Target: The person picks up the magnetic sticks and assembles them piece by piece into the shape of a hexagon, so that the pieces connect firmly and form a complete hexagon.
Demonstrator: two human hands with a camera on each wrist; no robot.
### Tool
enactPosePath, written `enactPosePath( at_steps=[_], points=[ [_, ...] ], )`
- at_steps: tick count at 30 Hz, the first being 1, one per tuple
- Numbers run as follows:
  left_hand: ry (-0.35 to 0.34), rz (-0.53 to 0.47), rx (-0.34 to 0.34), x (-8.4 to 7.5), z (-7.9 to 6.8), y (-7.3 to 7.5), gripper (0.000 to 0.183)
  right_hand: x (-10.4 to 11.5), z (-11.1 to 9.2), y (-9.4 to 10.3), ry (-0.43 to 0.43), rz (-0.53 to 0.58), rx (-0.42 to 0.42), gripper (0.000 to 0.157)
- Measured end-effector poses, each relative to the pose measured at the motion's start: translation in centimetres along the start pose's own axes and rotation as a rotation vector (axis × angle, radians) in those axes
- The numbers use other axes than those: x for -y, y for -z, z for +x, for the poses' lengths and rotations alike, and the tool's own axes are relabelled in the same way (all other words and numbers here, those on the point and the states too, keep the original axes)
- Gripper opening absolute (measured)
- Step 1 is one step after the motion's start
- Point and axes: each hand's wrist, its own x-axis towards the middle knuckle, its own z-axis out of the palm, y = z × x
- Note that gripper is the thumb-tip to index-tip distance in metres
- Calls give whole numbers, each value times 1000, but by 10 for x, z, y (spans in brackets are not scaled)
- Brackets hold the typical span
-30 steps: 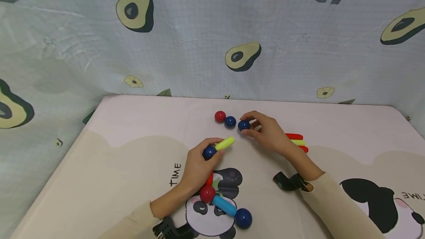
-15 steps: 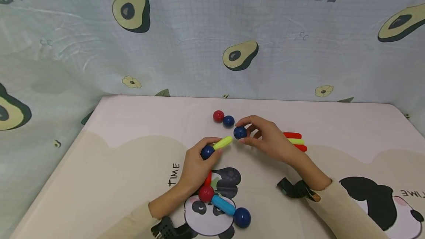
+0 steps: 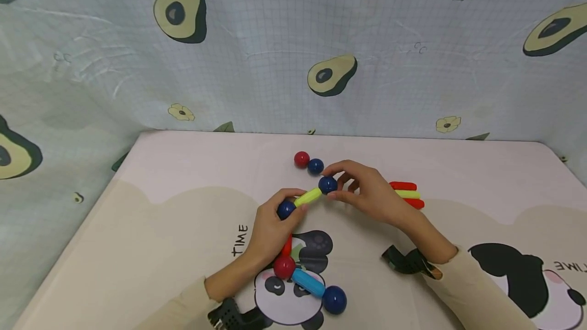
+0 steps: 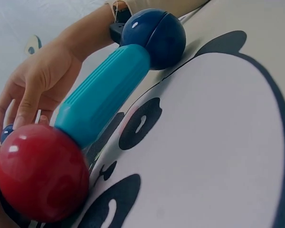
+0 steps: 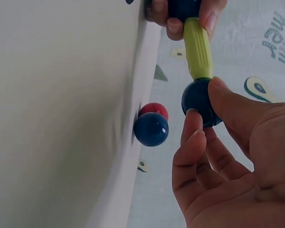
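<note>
My left hand (image 3: 270, 228) grips a dark blue ball (image 3: 286, 210) with a yellow-green rod (image 3: 308, 197) sticking out of it. Pinched between the thumb and fingers of my right hand (image 3: 373, 195) is another dark blue ball (image 5: 195, 102), which meets the rod's free end in the right wrist view. Below the left hand runs a joined chain: a red rod (image 3: 287, 246), a red ball (image 3: 284, 267), a light blue rod (image 4: 104, 92) and a dark blue ball (image 3: 334, 300). Whether the red rod joins the ball in my left hand is hidden.
A loose red ball (image 3: 301, 159) and a loose blue ball (image 3: 315, 166) lie together beyond the hands. Red and yellow-green rods (image 3: 407, 194) lie side by side behind the right wrist. A panda-print cloth (image 3: 137, 248) covers the table, with an avocado-print curtain (image 3: 257, 24) behind.
My right hand has brought its blue ball nearer and left, away from the loose balls, onto the tip of the yellow-green rod. The left hand has stayed almost still.
</note>
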Motion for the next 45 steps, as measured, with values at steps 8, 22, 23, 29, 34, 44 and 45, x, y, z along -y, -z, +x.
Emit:
enactPosePath(
  at_steps=[8, 22, 23, 29, 34, 44, 45],
  points=[
    [-39, 28, 44, 1, 1, 0, 31, 2, 0, -8, 36, 34, 41, 44],
    [-84, 50, 32, 3, 3, 0, 45, 8, -9, 17, -19, -52, 22, 36],
    [-85, 47, 33, 3, 3, 0, 45, 6, -12, 19, -20, -59, 20, 35],
    [-92, 26, 29, 3, 3, 1, 45, -4, -30, 34, -34, -134, -4, 32],
    [-96, 17, 26, 4, 3, 1, 47, -11, -47, 48, -52, -166, -48, 31],
    [-96, 1, 11, 4, 2, 2, 50, -32, -73, 66, -68, -234, -122, 36],
    [-98, 2, 10, 4, 2, 2, 50, -34, -75, 67, -71, -235, -121, 35]
  ],
)
